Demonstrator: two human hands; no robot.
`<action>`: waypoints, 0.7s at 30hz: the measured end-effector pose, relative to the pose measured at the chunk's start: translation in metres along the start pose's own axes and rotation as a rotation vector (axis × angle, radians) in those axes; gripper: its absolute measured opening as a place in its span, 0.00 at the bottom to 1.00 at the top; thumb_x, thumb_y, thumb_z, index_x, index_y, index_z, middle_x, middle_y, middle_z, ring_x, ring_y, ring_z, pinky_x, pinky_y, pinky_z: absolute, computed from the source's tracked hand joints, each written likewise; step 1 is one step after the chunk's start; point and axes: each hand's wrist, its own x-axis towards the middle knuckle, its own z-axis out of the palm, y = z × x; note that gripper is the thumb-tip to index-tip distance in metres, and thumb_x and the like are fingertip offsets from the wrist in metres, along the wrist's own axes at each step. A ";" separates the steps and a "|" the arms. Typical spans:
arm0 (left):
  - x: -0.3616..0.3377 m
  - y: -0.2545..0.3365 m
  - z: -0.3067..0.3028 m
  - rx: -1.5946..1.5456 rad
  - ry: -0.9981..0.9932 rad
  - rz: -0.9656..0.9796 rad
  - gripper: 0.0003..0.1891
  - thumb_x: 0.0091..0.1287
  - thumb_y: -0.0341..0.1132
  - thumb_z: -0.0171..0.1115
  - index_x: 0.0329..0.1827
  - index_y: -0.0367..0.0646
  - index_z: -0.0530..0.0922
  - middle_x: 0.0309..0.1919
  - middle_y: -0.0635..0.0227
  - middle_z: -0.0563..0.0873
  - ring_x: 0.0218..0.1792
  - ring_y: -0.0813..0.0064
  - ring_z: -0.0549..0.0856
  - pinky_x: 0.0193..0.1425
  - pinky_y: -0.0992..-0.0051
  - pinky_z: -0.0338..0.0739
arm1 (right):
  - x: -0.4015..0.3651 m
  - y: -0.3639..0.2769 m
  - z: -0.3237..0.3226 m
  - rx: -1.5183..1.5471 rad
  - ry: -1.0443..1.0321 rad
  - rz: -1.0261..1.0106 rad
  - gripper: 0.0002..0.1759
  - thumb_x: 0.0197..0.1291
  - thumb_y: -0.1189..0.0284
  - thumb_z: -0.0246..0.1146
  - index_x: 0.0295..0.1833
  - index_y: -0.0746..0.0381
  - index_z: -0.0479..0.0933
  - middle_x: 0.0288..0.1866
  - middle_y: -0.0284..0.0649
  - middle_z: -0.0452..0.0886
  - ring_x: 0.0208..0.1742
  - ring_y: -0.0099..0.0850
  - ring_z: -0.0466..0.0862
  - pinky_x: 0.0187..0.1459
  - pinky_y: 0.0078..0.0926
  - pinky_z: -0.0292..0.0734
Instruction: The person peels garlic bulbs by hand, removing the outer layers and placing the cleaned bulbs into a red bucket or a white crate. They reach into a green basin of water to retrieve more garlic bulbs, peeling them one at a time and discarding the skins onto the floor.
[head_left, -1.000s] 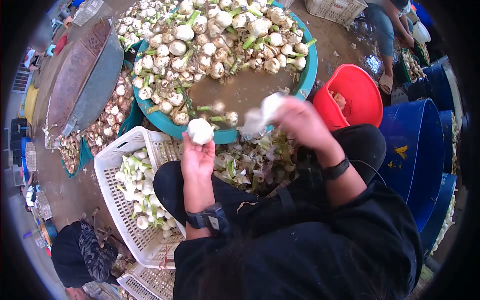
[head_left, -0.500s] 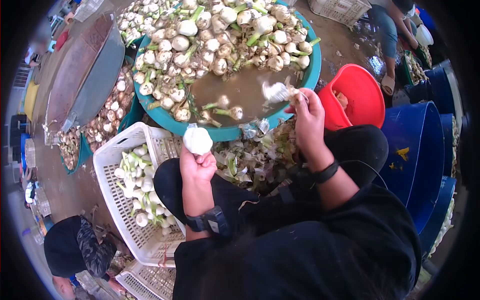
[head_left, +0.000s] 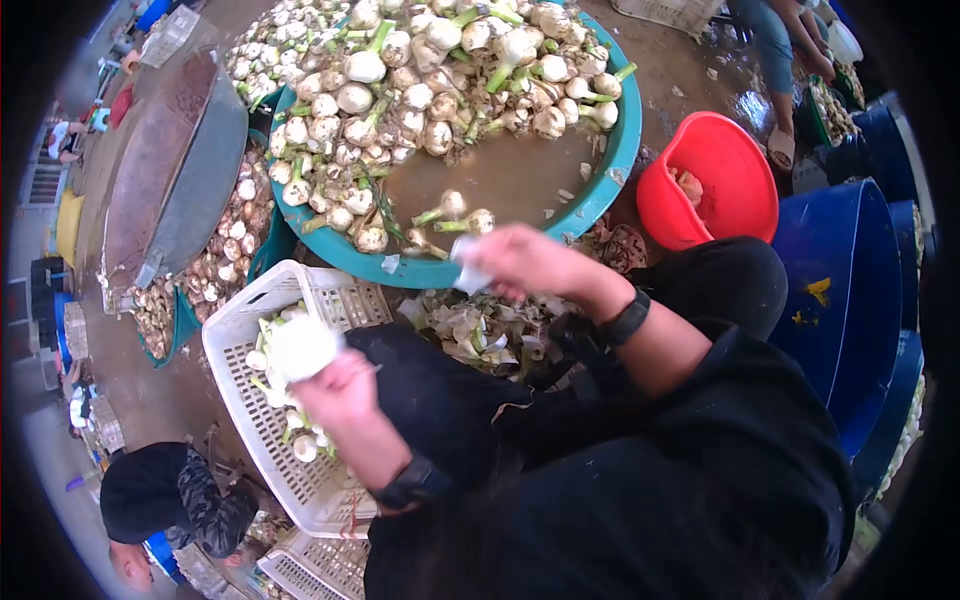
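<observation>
My left hand is closed on a peeled white garlic bulb, held over the white crate, where more white bulbs with green stems lie. My right hand is closed round a thin whitish piece, blurred by motion, at the near rim of the green tub. Inside the tub, unpeeled bulbs with roots and soil are heaped beside brown water. Loose peelings lie below the tub, between it and my legs.
A red bucket stands right of the tub, with blue barrels beyond it. Another person bends at the lower left. A second person's leg shows at the upper right. A large metal pan leans at the left.
My left hand has moved down and left with its bulb, over the crate. My right hand has moved left and down from the tub's right side. The whitish piece in it is blurred.
</observation>
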 end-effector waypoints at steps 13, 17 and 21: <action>0.030 -0.096 -0.017 0.841 0.206 0.046 0.25 0.63 0.44 0.54 0.63 0.52 0.61 0.61 0.63 0.61 0.55 0.65 0.66 0.57 0.64 0.61 | 0.116 0.079 -0.024 -1.077 0.382 0.189 0.17 0.56 0.63 0.55 0.49 0.59 0.76 0.47 0.43 0.79 0.48 0.43 0.78 0.47 0.38 0.71; 0.039 -0.139 -0.020 0.955 0.210 -0.202 0.34 0.62 0.60 0.48 0.64 0.51 0.54 0.58 0.58 0.63 0.52 0.61 0.70 0.53 0.61 0.64 | 0.074 0.051 0.015 0.014 0.651 -0.090 0.18 0.54 0.66 0.61 0.48 0.64 0.74 0.41 0.45 0.78 0.46 0.43 0.78 0.45 0.35 0.73; 0.043 -0.139 -0.021 1.126 0.052 -0.004 0.21 0.66 0.49 0.51 0.56 0.49 0.63 0.41 0.66 0.75 0.35 0.79 0.76 0.30 0.81 0.69 | 0.038 0.030 0.010 -0.655 0.723 -0.707 0.21 0.50 0.69 0.63 0.50 0.63 0.73 0.38 0.45 0.78 0.45 0.39 0.78 0.45 0.31 0.74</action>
